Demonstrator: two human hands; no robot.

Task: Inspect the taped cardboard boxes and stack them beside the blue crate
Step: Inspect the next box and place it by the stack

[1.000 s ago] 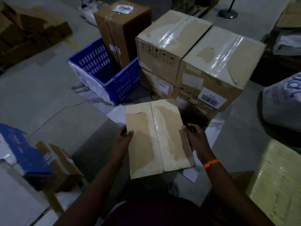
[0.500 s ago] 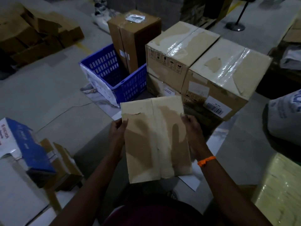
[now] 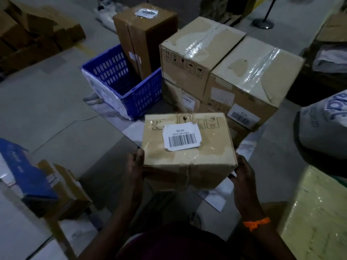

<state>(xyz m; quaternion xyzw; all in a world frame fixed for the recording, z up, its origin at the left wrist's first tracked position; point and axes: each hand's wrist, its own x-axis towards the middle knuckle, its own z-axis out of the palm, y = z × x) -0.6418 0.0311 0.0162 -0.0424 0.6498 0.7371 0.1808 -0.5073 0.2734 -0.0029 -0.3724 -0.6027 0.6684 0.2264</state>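
Observation:
I hold a taped cardboard box (image 3: 187,158) in the air in front of me, its side with a white barcode label (image 3: 181,136) facing up. My left hand (image 3: 136,166) grips its left edge and my right hand (image 3: 243,173) grips its right edge. Beyond it on the floor stands the blue crate (image 3: 124,83). To the right of the crate sits a stack of taped boxes (image 3: 199,59), with another taped box (image 3: 251,79) on the right of the stack. Lower boxes of the stack are partly hidden.
A tall brown box (image 3: 144,36) stands behind the crate. Loose cardboard (image 3: 33,34) lies far left, a blue carton (image 3: 24,171) and small brown box (image 3: 69,190) near left. A white sack (image 3: 326,124) and yellow wrapped block (image 3: 319,212) sit on the right. A post base (image 3: 262,23) stands at the back.
The box has been turned in my hands: its taped seam face faced up before, and now the barcode-label side faces up. Both hands still hold its edges.

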